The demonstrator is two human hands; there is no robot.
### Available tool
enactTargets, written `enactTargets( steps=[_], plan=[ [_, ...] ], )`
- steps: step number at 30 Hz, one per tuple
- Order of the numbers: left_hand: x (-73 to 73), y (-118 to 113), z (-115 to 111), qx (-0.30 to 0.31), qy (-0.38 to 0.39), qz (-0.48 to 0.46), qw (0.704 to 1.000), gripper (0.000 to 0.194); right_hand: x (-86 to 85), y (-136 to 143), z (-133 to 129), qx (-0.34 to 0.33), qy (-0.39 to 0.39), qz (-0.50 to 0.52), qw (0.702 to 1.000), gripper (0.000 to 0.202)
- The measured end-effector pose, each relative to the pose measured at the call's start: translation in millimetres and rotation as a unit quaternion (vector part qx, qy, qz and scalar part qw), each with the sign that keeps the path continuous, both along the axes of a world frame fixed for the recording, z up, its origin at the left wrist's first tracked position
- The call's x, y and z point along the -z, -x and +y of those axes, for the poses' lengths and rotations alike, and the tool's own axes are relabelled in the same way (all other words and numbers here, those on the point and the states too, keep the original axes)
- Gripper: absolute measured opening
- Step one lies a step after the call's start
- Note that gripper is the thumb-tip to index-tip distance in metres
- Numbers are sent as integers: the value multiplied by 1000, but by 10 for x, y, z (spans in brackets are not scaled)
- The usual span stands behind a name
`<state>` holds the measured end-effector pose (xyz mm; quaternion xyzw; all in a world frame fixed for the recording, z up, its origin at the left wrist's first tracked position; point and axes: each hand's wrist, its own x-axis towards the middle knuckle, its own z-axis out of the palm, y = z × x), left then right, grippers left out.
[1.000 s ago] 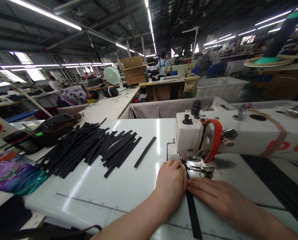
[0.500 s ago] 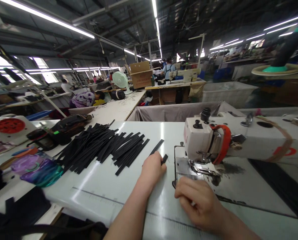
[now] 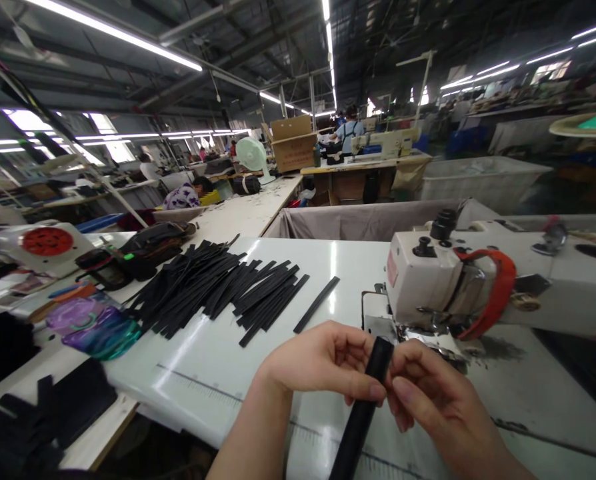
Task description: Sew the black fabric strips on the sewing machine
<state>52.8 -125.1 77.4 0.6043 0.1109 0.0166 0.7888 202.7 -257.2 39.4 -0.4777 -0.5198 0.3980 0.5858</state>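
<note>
Left hand [image 3: 319, 360] clamped on black strip [image 3: 354, 433] before sewing machine [image 3: 423, 270] | right hand [image 3: 441, 393] beside strip, grip unclear | strip pile [image 3: 198, 288] left of machine

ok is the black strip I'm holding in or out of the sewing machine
Out: the left hand holds the black strip beside the right hand; the strip's far end shows whole, nearer the camera than the sewing machine.

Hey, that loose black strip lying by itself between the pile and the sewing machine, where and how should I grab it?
I'd pinch the loose strip across its narrow width, around the middle, from above and the near side. It lies flat, slanting, apart from both the pile and the sewing machine, so a pinch should fit along its long edges.
</note>
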Motion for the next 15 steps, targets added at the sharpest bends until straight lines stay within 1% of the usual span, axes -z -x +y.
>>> enactTargets(
  steps=[4,9,13,15],
  plan=[
    [0,-23,-29,-7,18,9,1000,45,-14,25,-27,34,39,17,999,29],
    [-13,-37,-42,-8,30,17,999,48,-8,-9,-17,5,29,-17,999,30],
    [4,-32,-37,4,31,1,1000,45,-99,44,-31,53,60,7,997,36],
    [4,-30,-41,11,34,-10,999,42,-145,86,-46,64,72,25,995,39]
  ],
)
